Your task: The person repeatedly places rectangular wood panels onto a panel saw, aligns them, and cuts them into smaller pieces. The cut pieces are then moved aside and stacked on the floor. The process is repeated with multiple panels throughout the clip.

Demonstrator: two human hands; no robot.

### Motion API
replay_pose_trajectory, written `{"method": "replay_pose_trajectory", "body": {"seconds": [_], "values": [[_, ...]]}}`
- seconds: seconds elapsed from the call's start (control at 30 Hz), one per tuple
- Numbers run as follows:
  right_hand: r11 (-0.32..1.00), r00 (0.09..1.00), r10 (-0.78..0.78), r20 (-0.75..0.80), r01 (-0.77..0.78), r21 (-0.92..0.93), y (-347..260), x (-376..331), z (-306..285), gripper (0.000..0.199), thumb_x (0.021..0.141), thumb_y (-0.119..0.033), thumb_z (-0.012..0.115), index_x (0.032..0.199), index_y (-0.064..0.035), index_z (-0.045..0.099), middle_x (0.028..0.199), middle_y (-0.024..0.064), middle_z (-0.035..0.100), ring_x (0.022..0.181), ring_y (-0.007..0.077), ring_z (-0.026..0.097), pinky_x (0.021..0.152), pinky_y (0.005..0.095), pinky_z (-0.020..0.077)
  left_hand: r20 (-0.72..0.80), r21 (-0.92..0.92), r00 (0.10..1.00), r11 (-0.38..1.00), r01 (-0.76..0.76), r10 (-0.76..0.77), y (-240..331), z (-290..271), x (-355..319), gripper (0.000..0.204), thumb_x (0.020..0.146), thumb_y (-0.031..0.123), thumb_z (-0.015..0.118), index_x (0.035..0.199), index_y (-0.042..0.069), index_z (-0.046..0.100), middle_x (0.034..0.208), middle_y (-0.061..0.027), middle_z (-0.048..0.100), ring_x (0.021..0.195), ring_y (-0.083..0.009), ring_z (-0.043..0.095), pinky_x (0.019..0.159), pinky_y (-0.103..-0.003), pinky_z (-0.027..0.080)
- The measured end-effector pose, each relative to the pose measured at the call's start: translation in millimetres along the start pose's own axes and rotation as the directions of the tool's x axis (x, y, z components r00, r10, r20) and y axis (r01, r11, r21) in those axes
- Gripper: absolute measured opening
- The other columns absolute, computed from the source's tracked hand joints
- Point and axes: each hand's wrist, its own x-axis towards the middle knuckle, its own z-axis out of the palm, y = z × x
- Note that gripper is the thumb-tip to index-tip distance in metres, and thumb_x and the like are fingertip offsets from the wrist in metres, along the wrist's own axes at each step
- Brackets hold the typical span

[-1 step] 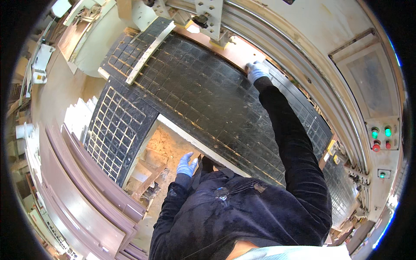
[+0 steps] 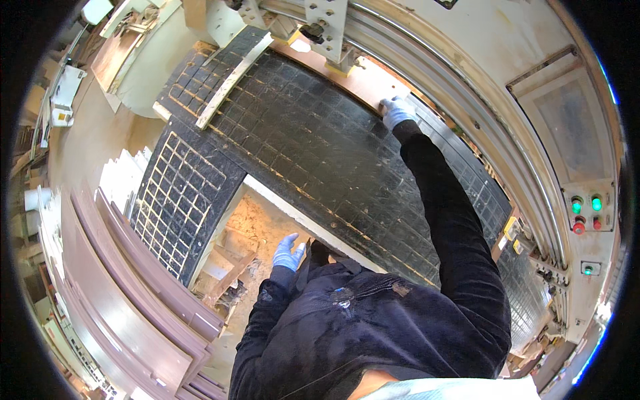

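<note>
My right hand (image 2: pixel 399 113), in a pale blue glove, reaches to the far side of the black gridded machine table (image 2: pixel 313 153). Its fingers close on the near end of a long, flat, pinkish-brown board (image 2: pixel 363 83). The board lies along the table's far edge, partly under the machine's metal brackets (image 2: pixel 325 30). My left hand (image 2: pixel 288 253), gloved in the same pale blue, hangs near my body beside the table's pale front edge. Its fingers are apart with nothing in them.
A pale wooden strip (image 2: pixel 235 80) lies across the table's left part. Curved-looking stacks of mauve boards (image 2: pixel 123 287) stand at the left. Wood scraps (image 2: pixel 223 273) and sawdust lie on the floor below. A control panel with green and red buttons (image 2: pixel 587 213) is at the right.
</note>
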Motion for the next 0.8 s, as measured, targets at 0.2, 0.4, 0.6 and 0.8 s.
{"method": "replay_pose_trajectory", "body": {"seconds": [0.2,0.4,0.6,0.8], "values": [[0.868,0.858,-0.486,0.166,0.452,0.207,-71,-94,29,0.028,0.081,-0.031,0.054,0.093,-0.0061,0.061,0.091,0.0137,0.062,0.084,0.0284,0.060,0.080,0.0402,0.0455,-0.039,-0.346,0.999,0.937,-0.049,0.038,-21,16,13,0.051,0.084,0.018,0.067,0.128,0.009,0.043,0.124,-0.0104,0.052,0.109,-0.0246,0.053,0.086,-0.038,0.047],[0.424,0.797,-0.597,0.091,0.217,0.880,-159,-231,14,0.050,0.078,-0.022,0.061,0.124,-0.0057,0.051,0.117,0.0178,0.058,0.109,0.0332,0.055,0.096,0.0385,0.0421,0.212,-0.838,0.905,0.408,0.362,-0.368,9,12,10,0.061,0.082,0.021,0.069,0.134,0.016,0.038,0.123,-0.0062,0.051,0.105,-0.0232,0.054,0.081,-0.040,0.048],[0.546,0.960,-0.238,0.146,0.008,0.838,-117,-236,25,0.033,0.079,-0.015,0.058,0.111,-0.0061,0.061,0.101,0.0147,0.063,0.089,0.0297,0.063,0.080,0.0368,0.0496,-0.099,-0.738,0.974,0.672,0.067,-0.206,-41,-31,23,0.064,0.081,0.023,0.071,0.133,0.004,0.040,0.122,-0.0082,0.054,0.104,-0.0205,0.054,0.089,-0.034,0.046],[0.532,0.996,-0.021,0.088,-0.064,0.844,-93,-251,18,0.032,0.081,-0.016,0.059,0.112,-0.0074,0.060,0.103,0.0138,0.063,0.094,0.0306,0.061,0.083,0.0369,0.0481,-0.457,-0.282,0.835,0.841,-0.462,0.306,102,-154,177,0.056,0.078,0.000,0.069,0.126,0.001,0.040,0.116,-0.0098,0.054,0.102,-0.0185,0.053,0.088,-0.033,0.047]]}}
